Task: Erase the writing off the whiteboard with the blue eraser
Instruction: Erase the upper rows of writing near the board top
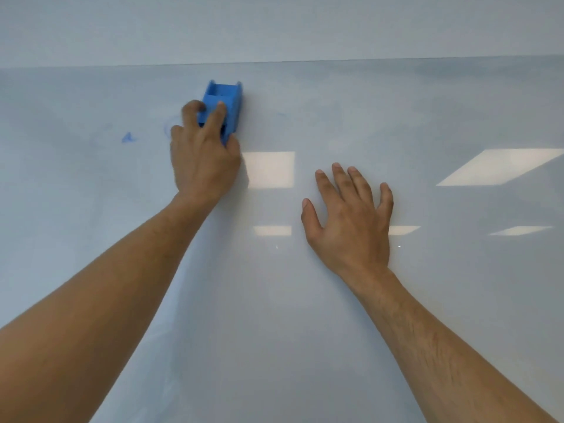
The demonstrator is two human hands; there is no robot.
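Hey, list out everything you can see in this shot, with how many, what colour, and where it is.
whiteboard: one, glossy white, fills nearly the whole view below the wall.
wall: one, pale grey, strip along the top.
eraser: one, blue, upper left of centre, on the board.
marker mark: one small blue smudge, left of the eraser; a fainter ring trace lies beside the left hand.
light reflections: several, bright white patches, centre and right of the board.
left hand: one, grips the eraser, fingers curled over it.
right hand: one, fingers spread and straight, resting on the board right of centre.
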